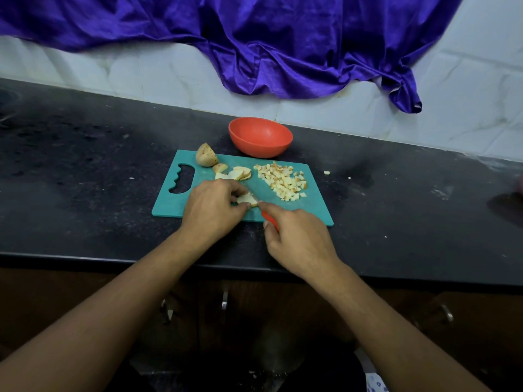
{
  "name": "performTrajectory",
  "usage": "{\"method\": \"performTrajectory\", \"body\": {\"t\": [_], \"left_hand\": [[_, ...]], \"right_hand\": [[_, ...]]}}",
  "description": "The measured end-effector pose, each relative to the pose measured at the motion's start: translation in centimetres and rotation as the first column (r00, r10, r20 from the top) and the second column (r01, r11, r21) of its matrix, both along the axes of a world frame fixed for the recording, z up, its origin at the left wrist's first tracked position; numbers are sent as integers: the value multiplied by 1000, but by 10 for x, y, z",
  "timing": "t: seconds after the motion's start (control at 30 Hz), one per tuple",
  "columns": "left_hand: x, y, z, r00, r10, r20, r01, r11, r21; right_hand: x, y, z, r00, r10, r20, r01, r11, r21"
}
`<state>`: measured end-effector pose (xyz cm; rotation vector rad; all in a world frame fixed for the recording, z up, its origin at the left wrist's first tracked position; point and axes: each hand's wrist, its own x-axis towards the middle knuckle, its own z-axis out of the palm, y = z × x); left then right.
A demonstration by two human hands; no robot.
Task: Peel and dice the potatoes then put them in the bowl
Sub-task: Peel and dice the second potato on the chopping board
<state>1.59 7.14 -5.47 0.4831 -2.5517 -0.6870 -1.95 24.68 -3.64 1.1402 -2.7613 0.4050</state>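
One purple cloth point(254, 38) hangs over the wall behind one black worktop point(85, 179). On it lies one teal cutting board point(311, 205), with one red bowl point(260, 137) just behind. Two hands work on the board: the left hand point(212, 205) curls its fingertips round one potato slice point(247, 198), and the right hand point(300, 239) grips one red-handled knife point(268, 217), its blade against that slice. One unpeeled potato chunk point(206, 159), one heap of dice point(283, 179) and a few slices point(240, 173) share the board. Two stray bits point(327, 172) lie on the worktop.
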Motion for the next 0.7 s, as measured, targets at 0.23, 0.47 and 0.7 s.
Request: {"method": "performTrajectory", "body": {"t": [0.23,0.47,0.7], "left_hand": [[-1,-5,0,1000,-11,-20,14,991,135],[-1,-4,-2,999,-16,-33,19,995,102],[-1,-3,-2,1000,-12,-29,15,996,91]], "right_hand": [[-8,-2,21,997,-49,62,52,997,-54],[-4,-18,33,996,-23,88,15,996,83],[6,-19,15,998,19,-62,-9,986,165]]}}
